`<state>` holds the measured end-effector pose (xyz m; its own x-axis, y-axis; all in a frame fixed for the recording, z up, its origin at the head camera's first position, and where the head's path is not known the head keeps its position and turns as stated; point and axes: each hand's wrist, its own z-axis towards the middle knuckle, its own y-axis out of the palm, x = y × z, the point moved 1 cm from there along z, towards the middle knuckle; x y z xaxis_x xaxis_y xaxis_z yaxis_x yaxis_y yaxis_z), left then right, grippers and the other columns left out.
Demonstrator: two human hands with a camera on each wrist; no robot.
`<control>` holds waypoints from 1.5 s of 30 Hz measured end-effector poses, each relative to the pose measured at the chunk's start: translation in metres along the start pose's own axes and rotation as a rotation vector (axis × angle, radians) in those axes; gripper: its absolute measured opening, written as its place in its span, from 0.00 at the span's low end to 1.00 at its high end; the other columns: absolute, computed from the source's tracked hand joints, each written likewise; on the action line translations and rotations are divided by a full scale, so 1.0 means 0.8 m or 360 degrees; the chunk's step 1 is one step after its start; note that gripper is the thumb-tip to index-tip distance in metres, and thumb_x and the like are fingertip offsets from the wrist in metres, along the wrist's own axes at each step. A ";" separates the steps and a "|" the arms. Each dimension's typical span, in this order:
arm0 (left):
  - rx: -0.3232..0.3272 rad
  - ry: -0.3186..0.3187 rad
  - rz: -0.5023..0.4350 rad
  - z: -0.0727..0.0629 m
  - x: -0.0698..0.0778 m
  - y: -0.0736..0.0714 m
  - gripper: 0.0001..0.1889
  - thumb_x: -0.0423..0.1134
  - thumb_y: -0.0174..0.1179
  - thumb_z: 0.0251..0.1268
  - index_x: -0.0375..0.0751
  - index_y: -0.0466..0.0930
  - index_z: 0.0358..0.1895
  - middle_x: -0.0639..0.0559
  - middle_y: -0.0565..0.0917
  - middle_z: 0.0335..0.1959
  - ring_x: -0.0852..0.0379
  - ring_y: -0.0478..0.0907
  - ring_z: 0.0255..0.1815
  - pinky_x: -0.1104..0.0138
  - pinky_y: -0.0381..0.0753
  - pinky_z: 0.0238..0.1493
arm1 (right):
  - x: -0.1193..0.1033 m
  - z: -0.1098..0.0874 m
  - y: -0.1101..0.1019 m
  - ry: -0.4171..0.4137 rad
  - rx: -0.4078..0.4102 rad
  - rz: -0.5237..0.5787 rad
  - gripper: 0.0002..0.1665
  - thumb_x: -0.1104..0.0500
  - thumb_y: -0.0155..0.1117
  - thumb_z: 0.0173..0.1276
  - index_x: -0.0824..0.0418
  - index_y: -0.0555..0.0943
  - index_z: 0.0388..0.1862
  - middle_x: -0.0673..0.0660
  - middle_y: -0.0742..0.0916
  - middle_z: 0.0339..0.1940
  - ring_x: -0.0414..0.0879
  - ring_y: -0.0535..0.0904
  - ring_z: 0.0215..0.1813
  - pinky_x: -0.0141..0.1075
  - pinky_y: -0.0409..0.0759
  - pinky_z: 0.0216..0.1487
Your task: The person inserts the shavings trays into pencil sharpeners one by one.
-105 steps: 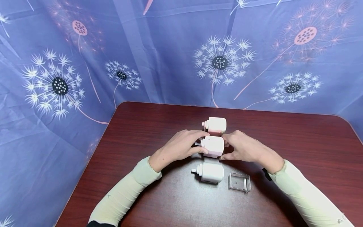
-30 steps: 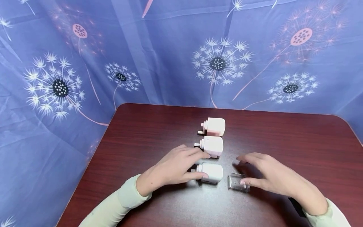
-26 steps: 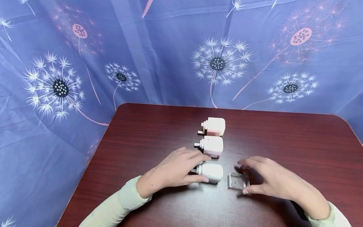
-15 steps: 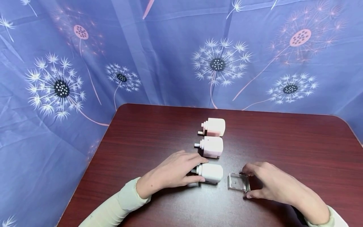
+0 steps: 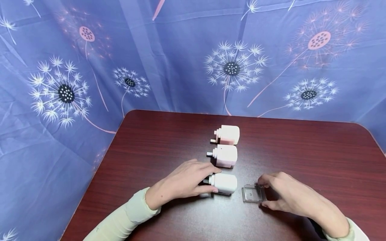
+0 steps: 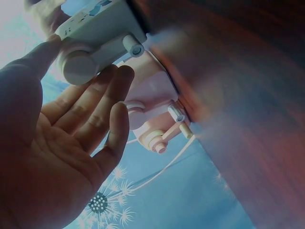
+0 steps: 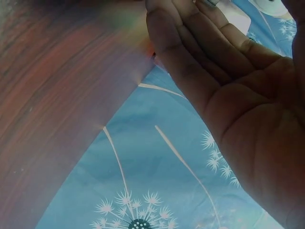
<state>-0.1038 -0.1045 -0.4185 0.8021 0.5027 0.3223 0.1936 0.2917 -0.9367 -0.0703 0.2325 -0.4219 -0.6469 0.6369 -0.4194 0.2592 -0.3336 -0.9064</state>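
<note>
Three hand-crank pencil sharpeners lie in a column on the table. My left hand [image 5: 184, 180] holds the nearest, a white sharpener [image 5: 225, 183], with the thumb on its near side and fingers on its far side. In the left wrist view, its round hub and crank handle [image 6: 133, 45] face my palm. To the right, my right hand [image 5: 289, 192] pinches the right end of a small clear plastic drawer [image 5: 252, 194] between thumb and fingers. The right wrist view shows mostly my palm and fingers [image 7: 190, 62]; the drawer is largely hidden there.
Beyond the white sharpener are a pale pink sharpener [image 5: 227, 155] and a peach one [image 5: 229, 134], their cranks pointing left. The dark red wooden table [image 5: 304, 144] ends at a blue curtain [image 5: 181, 60] printed with dandelions.
My left hand has come from the pale pink sharpener to the white one. My right hand has moved nearer and right to the clear drawer, taking hold of its end; the drawer has shifted slightly.
</note>
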 end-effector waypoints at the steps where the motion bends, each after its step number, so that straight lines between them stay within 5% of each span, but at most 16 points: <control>1: 0.0002 0.0002 0.0004 0.000 0.000 0.000 0.29 0.63 0.63 0.74 0.52 0.79 0.69 0.64 0.86 0.58 0.66 0.82 0.58 0.64 0.79 0.56 | 0.000 0.001 0.000 0.0000 0.0003 -0.0004 0.25 0.53 0.87 0.53 0.56 0.84 0.46 0.43 0.90 0.38 0.35 0.86 0.40 0.36 0.88 0.40; 45: 0.0006 -0.0002 -0.0025 0.001 -0.001 0.000 0.29 0.62 0.64 0.73 0.51 0.81 0.68 0.63 0.86 0.58 0.68 0.83 0.56 0.64 0.79 0.53 | -0.016 0.044 0.008 -0.0047 0.0035 -0.0082 0.25 0.54 0.87 0.53 0.61 0.84 0.45 0.48 0.90 0.36 0.35 0.85 0.36 0.34 0.86 0.36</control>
<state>-0.1047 -0.1042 -0.4184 0.7983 0.4990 0.3372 0.2039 0.3029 -0.9310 -0.0851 0.1976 -0.4206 -0.6801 0.6329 -0.3701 0.2094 -0.3160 -0.9253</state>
